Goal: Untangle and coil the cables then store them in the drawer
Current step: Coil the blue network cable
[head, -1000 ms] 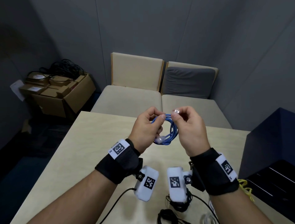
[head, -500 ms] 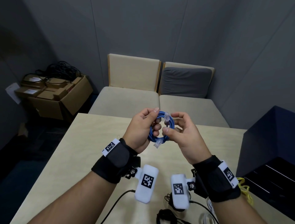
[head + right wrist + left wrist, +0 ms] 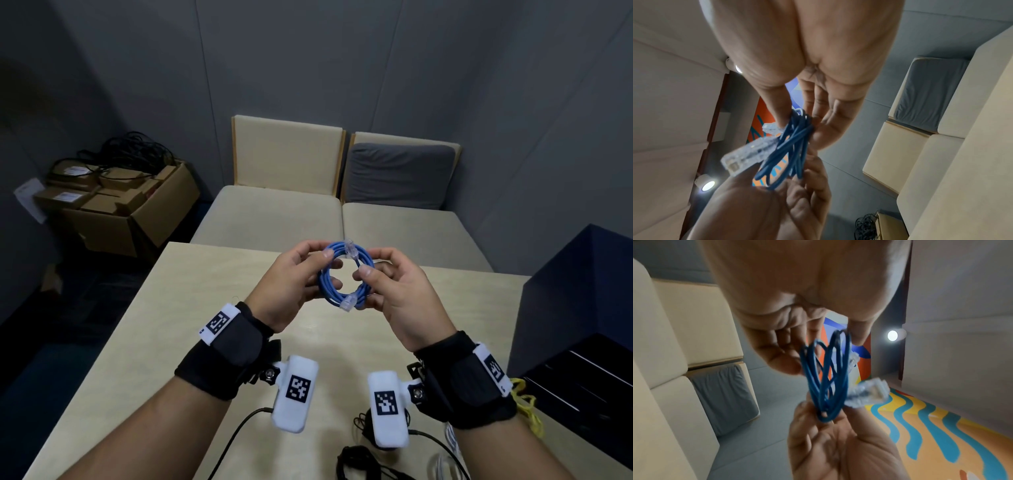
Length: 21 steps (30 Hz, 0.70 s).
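A blue network cable (image 3: 329, 287) wound into a small round coil hangs in the air above the table (image 3: 137, 342), held between both hands. My left hand (image 3: 291, 281) pinches the coil's left side with thumb and fingers. My right hand (image 3: 394, 287) pinches its right side. One clear plug (image 3: 351, 247) sticks up at the top of the coil, the other clear plug (image 3: 347, 303) points down at the bottom. The wrist views show the same coil (image 3: 828, 378) (image 3: 789, 146) edge-on between fingertips. The drawer is not clearly in view.
Black cables (image 3: 363, 462), a white cable (image 3: 445, 462) and a yellow cable (image 3: 527, 404) lie at the table's near edge. A dark blue cabinet (image 3: 582, 291) stands at the right. Beige seats (image 3: 342, 222) lie behind the table; cardboard boxes (image 3: 120, 202) with black cables sit far left.
The coil turned to face me as an open ring. My right hand let go of the plug end and shifted to the coil's right side; both hands moved slightly apart.
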{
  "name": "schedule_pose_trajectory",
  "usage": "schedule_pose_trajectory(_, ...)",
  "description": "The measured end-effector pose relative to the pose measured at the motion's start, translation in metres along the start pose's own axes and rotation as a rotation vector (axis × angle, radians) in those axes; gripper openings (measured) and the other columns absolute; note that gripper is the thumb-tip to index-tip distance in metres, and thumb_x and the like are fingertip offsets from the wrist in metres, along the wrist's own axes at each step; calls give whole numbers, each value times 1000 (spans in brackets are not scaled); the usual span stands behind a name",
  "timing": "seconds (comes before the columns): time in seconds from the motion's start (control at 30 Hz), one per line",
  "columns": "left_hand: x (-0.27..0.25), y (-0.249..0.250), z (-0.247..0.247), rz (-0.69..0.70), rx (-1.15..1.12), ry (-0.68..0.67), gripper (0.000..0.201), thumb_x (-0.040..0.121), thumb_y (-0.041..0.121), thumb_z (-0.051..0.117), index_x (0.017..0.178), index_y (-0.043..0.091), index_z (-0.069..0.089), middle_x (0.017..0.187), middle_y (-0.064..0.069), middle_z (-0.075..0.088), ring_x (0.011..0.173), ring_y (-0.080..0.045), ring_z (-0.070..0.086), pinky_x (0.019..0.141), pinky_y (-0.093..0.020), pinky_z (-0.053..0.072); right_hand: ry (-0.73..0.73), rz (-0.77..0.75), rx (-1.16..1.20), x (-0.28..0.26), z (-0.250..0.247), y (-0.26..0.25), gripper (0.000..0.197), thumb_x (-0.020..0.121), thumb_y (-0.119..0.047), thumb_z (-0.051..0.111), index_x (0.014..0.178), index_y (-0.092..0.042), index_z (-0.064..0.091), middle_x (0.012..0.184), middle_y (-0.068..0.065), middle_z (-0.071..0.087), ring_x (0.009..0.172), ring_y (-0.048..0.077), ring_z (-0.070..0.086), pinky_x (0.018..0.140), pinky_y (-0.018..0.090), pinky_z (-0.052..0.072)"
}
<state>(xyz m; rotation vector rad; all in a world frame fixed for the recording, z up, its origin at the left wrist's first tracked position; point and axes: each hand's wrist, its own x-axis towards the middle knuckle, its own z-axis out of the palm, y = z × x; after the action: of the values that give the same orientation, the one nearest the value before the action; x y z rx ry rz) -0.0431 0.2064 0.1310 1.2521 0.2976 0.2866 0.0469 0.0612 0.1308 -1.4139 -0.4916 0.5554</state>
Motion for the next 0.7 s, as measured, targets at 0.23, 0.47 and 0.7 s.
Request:
schedule_pose_trajectory(0.23,2,-9,-7,-1,19,15,27,94,10,54,119,1,56,102,-15,63,72,-19,65,66,-32,55,-71,58,-26,0,-9,5,18,94,-8,55,110,-13,61,87,12,65,66,17,62,59,29,50)
schedule_pose_trajectory(0.47,-1,-40,6,-93,49,41,21,95,12,55,113,3,58,98,-15,62,71,-18,63,64,-30,56,-22,137,-94,-13,-26,26,17,91,2,57,101,-11,61,78,9,61,57,18,62,56,30,53)
schedule_pose_trajectory(0.7,-3,-101,39,-320,130,-43,19,93,16,58,111,8,59,93,-10,57,81,-25,60,73,-33,56,109,308,-173,-45,-73,73,16,90,2,60,103,-7,60,77,11,60,57,21,63,55,33,52)
